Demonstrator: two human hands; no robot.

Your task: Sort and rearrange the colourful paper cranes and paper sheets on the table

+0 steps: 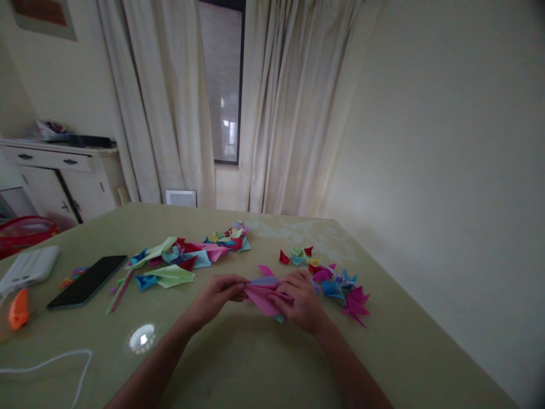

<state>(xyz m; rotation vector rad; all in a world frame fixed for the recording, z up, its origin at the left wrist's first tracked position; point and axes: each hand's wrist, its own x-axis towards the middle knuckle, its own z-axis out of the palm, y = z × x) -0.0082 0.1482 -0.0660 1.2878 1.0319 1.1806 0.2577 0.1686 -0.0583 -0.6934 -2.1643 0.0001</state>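
Note:
Between my two hands is a folded piece of pink paper (263,301), with a lilac part along its upper edge. My left hand (217,296) pinches its left end between thumb and fingers. At the other end, my right hand (304,301) is closed on the paper, its fingers covering part of the folds. Just beyond the hands lies a bright pink paper piece (266,270), partly hidden. Close to my right hand, several folded paper shapes sit on the table, among them a magenta flower-like one (356,303) and a blue one (334,289).
A row of colourful folded paper pieces (170,276) runs across the left middle of the green table (238,363). Farther left lie a black phone (89,279), a white device (30,267), an orange object (19,309) and a white cable (55,358). A wall borders the right side.

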